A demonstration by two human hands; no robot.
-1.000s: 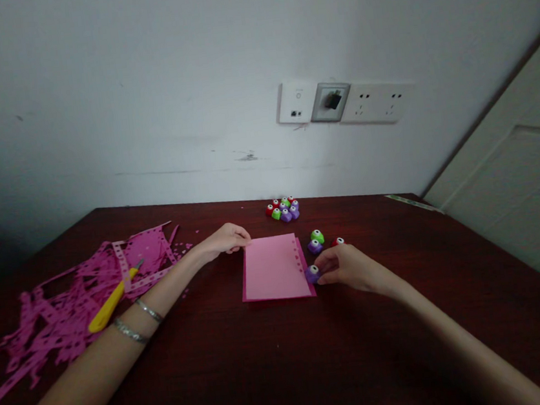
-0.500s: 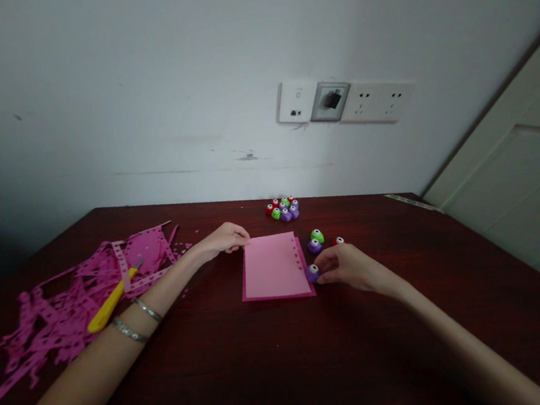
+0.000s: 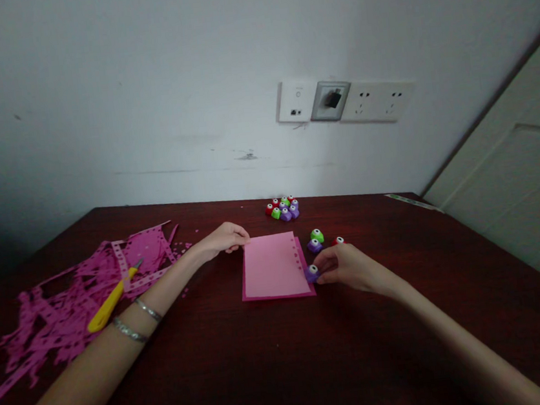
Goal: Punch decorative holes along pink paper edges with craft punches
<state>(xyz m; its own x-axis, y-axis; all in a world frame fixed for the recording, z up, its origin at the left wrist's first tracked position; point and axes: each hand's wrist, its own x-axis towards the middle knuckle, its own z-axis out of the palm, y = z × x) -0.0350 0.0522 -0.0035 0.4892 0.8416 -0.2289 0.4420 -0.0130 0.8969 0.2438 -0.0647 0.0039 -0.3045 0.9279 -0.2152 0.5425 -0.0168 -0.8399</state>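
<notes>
The work in hand appears to be edge punching. The right hand (image 3: 350,268) closes thumb and fingers around a purple craft punch (image 3: 312,273), set at the right edge of the light pink sheet (image 3: 275,267), near its lower corner. A row of small holes (image 3: 297,254) runs along that edge above the punch. The left hand (image 3: 228,236) curls nearly closed, fingertips holding the sheet's far left corner. The sheet lies on a darker pink sheet (image 3: 244,286) on the table (image 3: 270,371). The next move likely calls for lining the punch up with the row and keeping the corner steady while pressing.
</notes>
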